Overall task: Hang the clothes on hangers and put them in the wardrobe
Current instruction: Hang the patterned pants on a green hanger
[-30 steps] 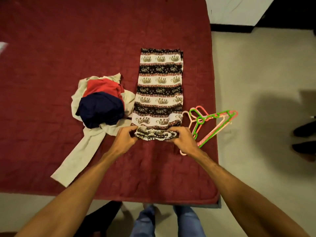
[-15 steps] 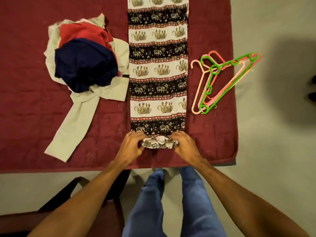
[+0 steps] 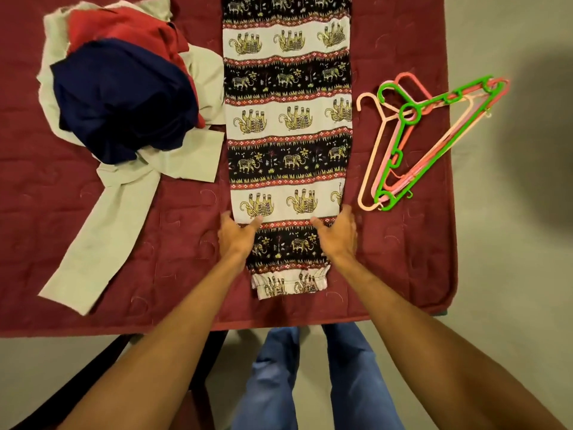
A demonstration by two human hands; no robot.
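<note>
The elephant-print trousers [image 3: 288,125] lie flat and folded into one long strip on the red quilted cover [image 3: 403,259], their long axis running straight away from the person, the gathered cuff [image 3: 290,283] at the near end and the far end passing out of sight at the top. Both hands rest on the strip just beyond that cuff: the left hand [image 3: 235,235] on the trousers' left edge, the right hand [image 3: 336,232] on their right edge, each with fingers straight and spread, palms down, pressing the cloth flat and gripping nothing. To the right of the trousers, apart from them and lying partly over the cover's edge, sits a stack of plastic hangers [image 3: 434,141], a green one on top and pink and peach ones beneath, hooks turned toward the trousers. From where I stand, the right hand is clearly the nearer one to that stack, so I judge the reach for a hanger falls to it, a short way outward and away along the strip. To the left of the trousers is a heap of other clothes [image 3: 124,97], navy and red over a cream garment [image 3: 102,231] whose edge touches the strip.
</note>
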